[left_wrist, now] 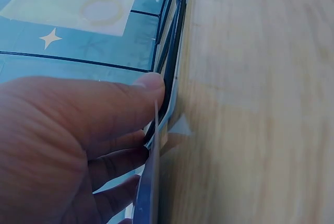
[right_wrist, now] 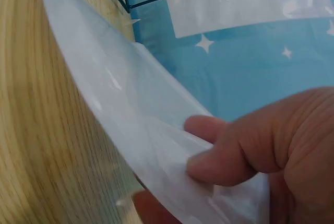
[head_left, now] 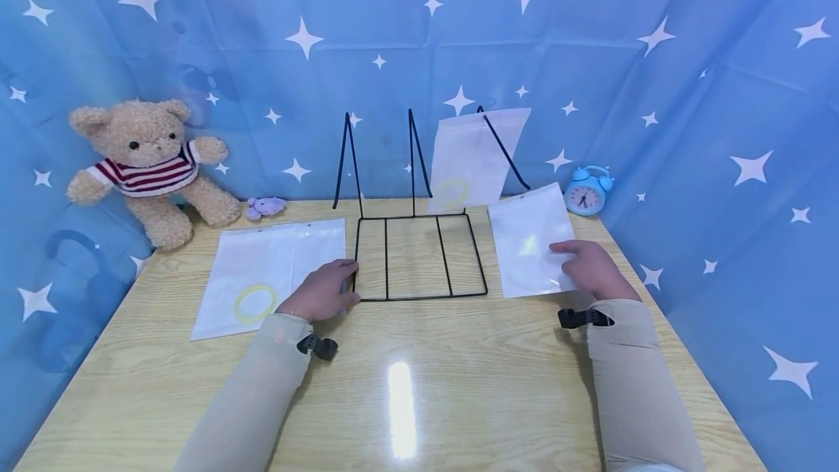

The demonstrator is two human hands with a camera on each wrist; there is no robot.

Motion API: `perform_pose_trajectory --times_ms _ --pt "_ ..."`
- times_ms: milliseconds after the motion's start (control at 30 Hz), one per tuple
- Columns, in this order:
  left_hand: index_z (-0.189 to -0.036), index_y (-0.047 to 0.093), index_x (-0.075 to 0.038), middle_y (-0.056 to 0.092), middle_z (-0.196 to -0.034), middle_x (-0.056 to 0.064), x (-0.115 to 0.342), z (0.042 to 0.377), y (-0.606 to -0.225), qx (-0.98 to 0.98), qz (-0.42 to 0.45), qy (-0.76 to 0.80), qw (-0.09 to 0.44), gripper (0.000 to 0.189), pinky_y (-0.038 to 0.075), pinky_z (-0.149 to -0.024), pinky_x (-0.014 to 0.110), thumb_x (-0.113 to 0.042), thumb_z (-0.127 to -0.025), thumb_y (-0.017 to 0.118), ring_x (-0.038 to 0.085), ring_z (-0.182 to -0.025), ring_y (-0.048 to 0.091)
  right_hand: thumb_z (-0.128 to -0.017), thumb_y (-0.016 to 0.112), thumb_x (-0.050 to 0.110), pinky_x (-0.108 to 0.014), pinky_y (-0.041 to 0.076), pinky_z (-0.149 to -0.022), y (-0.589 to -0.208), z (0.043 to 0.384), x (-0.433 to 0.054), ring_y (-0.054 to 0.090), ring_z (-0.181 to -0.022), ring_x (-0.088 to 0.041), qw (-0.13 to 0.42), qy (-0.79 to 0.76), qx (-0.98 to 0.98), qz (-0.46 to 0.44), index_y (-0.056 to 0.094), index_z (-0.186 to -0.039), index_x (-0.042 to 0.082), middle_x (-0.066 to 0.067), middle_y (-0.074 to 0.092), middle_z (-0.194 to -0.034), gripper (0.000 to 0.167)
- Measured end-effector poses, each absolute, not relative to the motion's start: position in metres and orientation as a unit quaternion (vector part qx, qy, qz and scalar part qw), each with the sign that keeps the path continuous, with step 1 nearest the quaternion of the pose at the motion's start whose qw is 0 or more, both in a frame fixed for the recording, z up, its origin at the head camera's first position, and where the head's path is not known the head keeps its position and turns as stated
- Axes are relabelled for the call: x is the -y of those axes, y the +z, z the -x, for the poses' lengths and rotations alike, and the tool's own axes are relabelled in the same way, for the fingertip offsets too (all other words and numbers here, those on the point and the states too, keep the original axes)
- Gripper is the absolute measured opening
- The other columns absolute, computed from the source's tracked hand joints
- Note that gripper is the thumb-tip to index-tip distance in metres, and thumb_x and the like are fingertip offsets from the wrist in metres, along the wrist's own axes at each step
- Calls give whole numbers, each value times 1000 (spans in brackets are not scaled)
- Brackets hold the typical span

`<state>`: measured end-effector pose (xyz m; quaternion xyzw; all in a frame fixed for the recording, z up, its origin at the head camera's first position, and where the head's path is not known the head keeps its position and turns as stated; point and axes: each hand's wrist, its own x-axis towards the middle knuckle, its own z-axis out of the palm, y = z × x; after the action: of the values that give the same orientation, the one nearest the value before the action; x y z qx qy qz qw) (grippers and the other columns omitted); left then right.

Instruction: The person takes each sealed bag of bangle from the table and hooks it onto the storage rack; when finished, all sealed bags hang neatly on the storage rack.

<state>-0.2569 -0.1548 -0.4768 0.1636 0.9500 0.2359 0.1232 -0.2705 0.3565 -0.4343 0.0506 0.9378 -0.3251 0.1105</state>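
A black wire rack [head_left: 413, 299] with upright prongs stands in the middle of the wooden table. My left hand [head_left: 323, 290] holds its near left corner, the thumb on the wire [left_wrist: 169, 85] and the fingers beneath. On the right, my right hand [head_left: 593, 268] pinches the edge of a white, translucent flat plastic bag [head_left: 527, 239]. That bag [right_wrist: 115, 88] bends between thumb and fingers in the right wrist view. A similar bag with a yellow ring, the hanging bag [head_left: 472, 155], hangs from the rack's right prong [head_left: 505, 144].
Overlapping white bags [head_left: 262, 261] lie left of the rack, one with a yellow ring. A teddy bear [head_left: 147, 159] and a small purple toy [head_left: 265, 207] are at the back left. A blue alarm clock [head_left: 585, 191] stands back right. A starry blue curtain [head_left: 393, 20] encloses the table.
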Motion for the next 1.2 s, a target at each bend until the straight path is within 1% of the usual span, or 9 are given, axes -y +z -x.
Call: perform_pose_trajectory --times_ms 167,300,467,533,733,867,1033,1100,1200 --pt "-163 38 -3 35 -169 19 155 257 -478 -950 -163 236 122 71 31 -126 58 -29 -104 68 43 -156 33 -96 40 -2 -38 46 -62 -430 270 -354 48 -77 -33 60 -340 -936 -74 49 -157 6 -31 32 -165 62" --pt "-163 38 -3 35 -169 19 155 258 -479 -950 -162 237 121 71 31 -126 58 -29 -104 68 43 -156 33 -95 38 -3 -33 43 -50 -424 267 -351 46 -65 -28 -2 -350 -933 -79 53 -155 6 -31 40 -160 62" --pt "-163 38 -4 35 -169 19 155 258 -480 -950 -160 239 121 71 32 -126 58 -29 -104 68 42 -156 32 -98 40 0 -33 42 -46 -422 265 -350 46 -51 -22 -63 -366 -924 -88 54 -155 9 -30 57 -107 59" --pt "-163 37 -4 34 -170 18 155 259 -481 -950 -161 239 121 71 32 -126 59 -29 -104 68 42 -156 32 -98 40 0 -32 43 -46 -423 265 -350 46 -51 -21 -91 -372 -919 -93 56 -154 11 -27 57 -105 59" --pt "-163 38 -4 34 -170 18 155 259 -482 -950 -162 240 119 71 32 -126 59 -29 -104 68 42 -156 32 -99 39 1 -30 42 -47 -424 264 -353 45 -52 -20 -170 -409 -890 -108 58 -153 15 -22 56 -150 59" --pt "-163 38 -3 35 -169 18 155 258 -482 -949 -163 242 117 71 32 -126 59 -29 -104 68 43 -156 32 -103 39 5 -29 38 -42 -423 263 -353 39 -42 -16 -210 -435 -867 -121 60 -152 19 -25 66 -133 55" --pt "-163 38 -3 35 -169 19 155 257 -481 -949 -166 244 115 70 32 -125 59 -28 -104 67 43 -155 33 -102 45 5 -22 37 -43 -417 262 -354 38 -44 -8 -246 -493 -821 -149 65 -147 25 -13 67 -136 54" --pt "-163 38 -2 35 -169 19 155 257 -481 -949 -166 243 115 70 32 -125 59 -28 -104 67 43 -155 33 -100 47 2 -19 35 -44 -413 262 -355 38 -46 -5 -259 -524 -795 -160 67 -145 25 -3 59 -152 54" --pt "-163 38 -2 34 -169 19 155 257 -479 -948 -166 244 116 71 31 -126 59 -28 -104 67 43 -156 32 -96 52 -3 -17 33 -43 -410 261 -357 39 -48 -3 -278 -590 -738 -170 72 -139 24 -4 63 -144 54"
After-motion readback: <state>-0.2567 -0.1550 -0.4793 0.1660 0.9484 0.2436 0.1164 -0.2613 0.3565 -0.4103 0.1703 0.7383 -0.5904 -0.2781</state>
